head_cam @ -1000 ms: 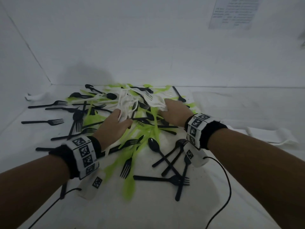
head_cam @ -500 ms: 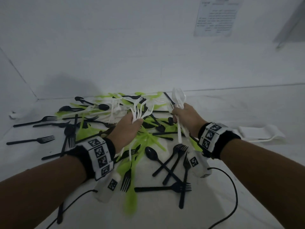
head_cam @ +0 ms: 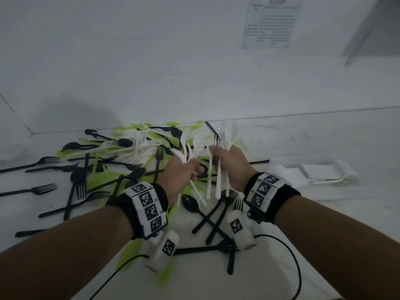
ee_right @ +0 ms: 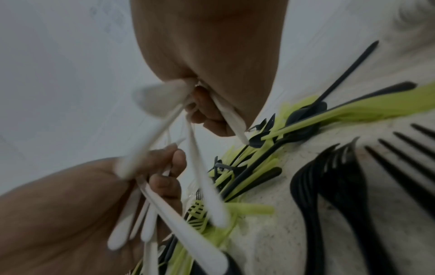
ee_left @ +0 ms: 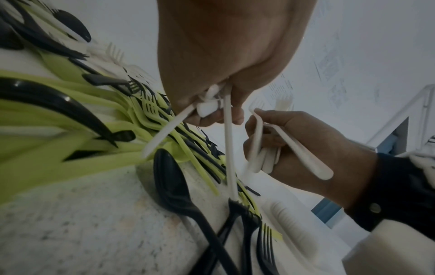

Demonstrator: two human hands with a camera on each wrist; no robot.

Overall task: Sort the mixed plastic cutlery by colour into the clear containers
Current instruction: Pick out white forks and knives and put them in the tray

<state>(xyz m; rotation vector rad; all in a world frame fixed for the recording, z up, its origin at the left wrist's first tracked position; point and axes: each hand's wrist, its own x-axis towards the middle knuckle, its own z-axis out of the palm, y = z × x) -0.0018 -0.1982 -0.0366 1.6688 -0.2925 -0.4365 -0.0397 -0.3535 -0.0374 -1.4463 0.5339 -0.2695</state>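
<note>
The black cutlery (head_cam: pixel 195 207) is glossy, smooth plastic; the white cutlery (head_cam: pixel 225 135) looks translucent. The tabletop (ee_left: pixel 70 223) is matt, speckled, stone-like. Black cloth wristbands (head_cam: pixel 285 198) carry printed paper-like markers.

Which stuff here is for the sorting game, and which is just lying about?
For the job:
- white plastic cutlery in the left hand
- white plastic cutlery in the right hand
- black plastic forks and spoons
- lime green plastic cutlery

Just lying about:
- printed paper notice on the wall
- thin black cable

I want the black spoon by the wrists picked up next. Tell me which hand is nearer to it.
Left. The left hand grips white cutlery just above the black spoon; the right hand, also gripping white cutlery, is farther off to its right.
</note>
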